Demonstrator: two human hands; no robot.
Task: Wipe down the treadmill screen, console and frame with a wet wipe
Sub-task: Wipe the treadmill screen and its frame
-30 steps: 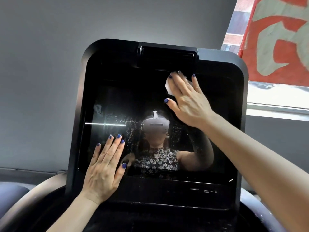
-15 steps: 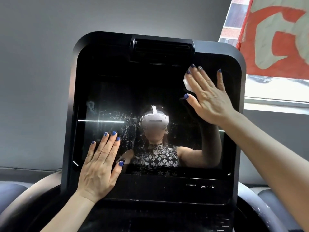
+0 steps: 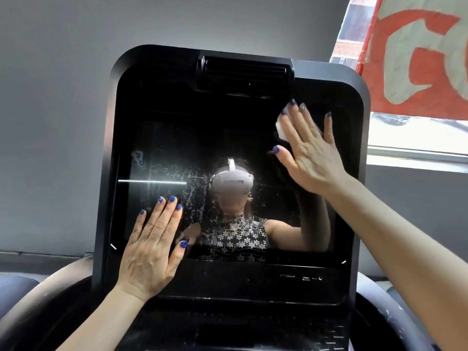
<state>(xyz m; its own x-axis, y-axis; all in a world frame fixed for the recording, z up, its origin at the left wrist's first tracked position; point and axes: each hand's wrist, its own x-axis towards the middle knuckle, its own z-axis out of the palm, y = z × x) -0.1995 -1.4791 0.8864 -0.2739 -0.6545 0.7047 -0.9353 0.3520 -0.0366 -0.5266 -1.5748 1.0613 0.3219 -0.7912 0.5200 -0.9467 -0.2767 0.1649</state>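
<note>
The treadmill's black screen (image 3: 192,127) fills the middle of the head view, dark and glossy, with damp speckles around its centre. My right hand (image 3: 310,150) lies flat with straight fingers near the screen's upper right, pressing a white wet wipe (image 3: 280,126) against the glass; only the wipe's left edge shows past my fingers. My left hand (image 3: 152,245) rests flat and spread on the screen's lower left corner, holding nothing. The console (image 3: 253,333) lies dark below the screen.
A vent block (image 3: 245,72) sits at the screen housing's top edge. Small ports (image 3: 301,276) line the lower bezel. Curved frame arms (image 3: 33,305) run at both lower sides. A grey wall stands behind, and a window with a red banner (image 3: 417,54) at upper right.
My right hand has slid the wipe from the screen's top centre rightward towards the upper right corner. My left hand has stayed flat on the lower left.
</note>
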